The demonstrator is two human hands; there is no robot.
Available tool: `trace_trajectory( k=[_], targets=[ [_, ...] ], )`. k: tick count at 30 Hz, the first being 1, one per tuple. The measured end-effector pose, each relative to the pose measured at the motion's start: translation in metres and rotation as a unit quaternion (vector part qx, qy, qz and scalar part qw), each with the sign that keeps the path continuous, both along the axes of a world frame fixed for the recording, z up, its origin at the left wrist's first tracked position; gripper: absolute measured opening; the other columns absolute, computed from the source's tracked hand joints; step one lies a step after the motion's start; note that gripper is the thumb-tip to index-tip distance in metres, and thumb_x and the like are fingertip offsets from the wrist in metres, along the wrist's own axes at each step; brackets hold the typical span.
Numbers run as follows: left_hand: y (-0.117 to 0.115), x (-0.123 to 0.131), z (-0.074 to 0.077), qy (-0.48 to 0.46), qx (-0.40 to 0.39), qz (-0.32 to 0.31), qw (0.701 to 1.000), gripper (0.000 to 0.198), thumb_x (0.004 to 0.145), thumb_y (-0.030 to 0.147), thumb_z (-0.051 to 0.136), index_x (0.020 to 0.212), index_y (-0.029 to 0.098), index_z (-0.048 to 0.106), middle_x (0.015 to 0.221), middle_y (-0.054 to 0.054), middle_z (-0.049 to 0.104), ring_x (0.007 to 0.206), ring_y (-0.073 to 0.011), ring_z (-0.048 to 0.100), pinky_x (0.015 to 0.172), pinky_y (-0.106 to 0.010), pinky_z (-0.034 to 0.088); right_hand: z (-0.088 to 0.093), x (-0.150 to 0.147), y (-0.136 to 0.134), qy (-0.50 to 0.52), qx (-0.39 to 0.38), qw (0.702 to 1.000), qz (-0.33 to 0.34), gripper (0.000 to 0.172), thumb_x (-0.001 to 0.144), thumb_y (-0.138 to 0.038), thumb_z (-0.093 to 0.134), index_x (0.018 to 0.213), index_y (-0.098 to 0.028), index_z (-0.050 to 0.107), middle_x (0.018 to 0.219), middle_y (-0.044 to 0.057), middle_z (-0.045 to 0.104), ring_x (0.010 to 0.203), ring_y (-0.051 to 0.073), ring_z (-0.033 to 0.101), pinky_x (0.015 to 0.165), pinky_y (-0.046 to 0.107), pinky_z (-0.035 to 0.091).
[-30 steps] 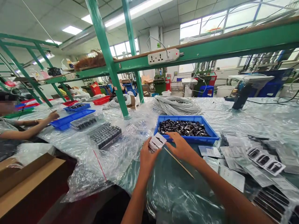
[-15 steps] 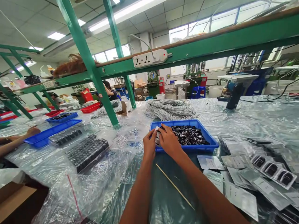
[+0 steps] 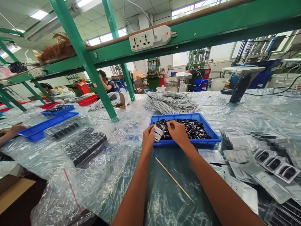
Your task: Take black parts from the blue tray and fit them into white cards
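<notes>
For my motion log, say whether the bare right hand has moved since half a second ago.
Yes: the right hand shifted rightward against the blue rectangular plastic tray.

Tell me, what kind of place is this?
It's probably a factory workshop. You can tell from the blue plastic tray full of small black parts, the big coil of grey cable, and the green machines in the background.

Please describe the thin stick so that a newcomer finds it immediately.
Look to the central blue tray, heaped with small black parts. On its near side, the stick lies slantwise; its pale, narrow, straight form contrasts with the flat packets at right.
</notes>
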State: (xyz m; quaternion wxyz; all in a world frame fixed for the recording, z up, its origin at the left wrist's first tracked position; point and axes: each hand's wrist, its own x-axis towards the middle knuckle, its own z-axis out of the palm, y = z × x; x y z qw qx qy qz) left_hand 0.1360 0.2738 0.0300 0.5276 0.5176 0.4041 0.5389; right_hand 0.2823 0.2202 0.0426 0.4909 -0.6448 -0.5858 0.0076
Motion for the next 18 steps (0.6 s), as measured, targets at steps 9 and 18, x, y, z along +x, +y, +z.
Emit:
trace_trajectory(
  k=[9, 18],
  targets=[
    [-0.007, -0.005, -0.007, -0.074, 0.018, -0.002, 0.997, 0.048, 0.067, 0.031, 0.075, 0.112, 0.015, 0.067, 0.084, -0.004, 0.07, 0.074, -0.0141, 0.064, 0.072, -0.026, 0.05, 0.001, -0.044, -0.002, -0.113, 0.08, 0.988, 0.066, 0.028, 0.093, -0.019, 0.047, 0.111, -0.013, 0.068, 0.107, 0.016, 0.067, 0.103, 0.028, 0.061, 0.094, 0.043, 0.05],
    [-0.006, -0.013, 0.002, -0.064, 0.042, -0.063, 0.995, 0.042, 0.058, 0.039, 0.083, 0.092, 0.015, 0.074, 0.084, -0.005, 0.072, 0.074, -0.0157, 0.064, 0.072, -0.028, 0.05, -0.006, -0.033, 0.0, -0.02, 0.039, 0.995, 0.092, 0.015, 0.089, -0.027, 0.063, 0.091, -0.017, 0.074, 0.084, 0.008, 0.072, 0.077, 0.021, 0.067, 0.073, 0.031, 0.053]
  ],
)
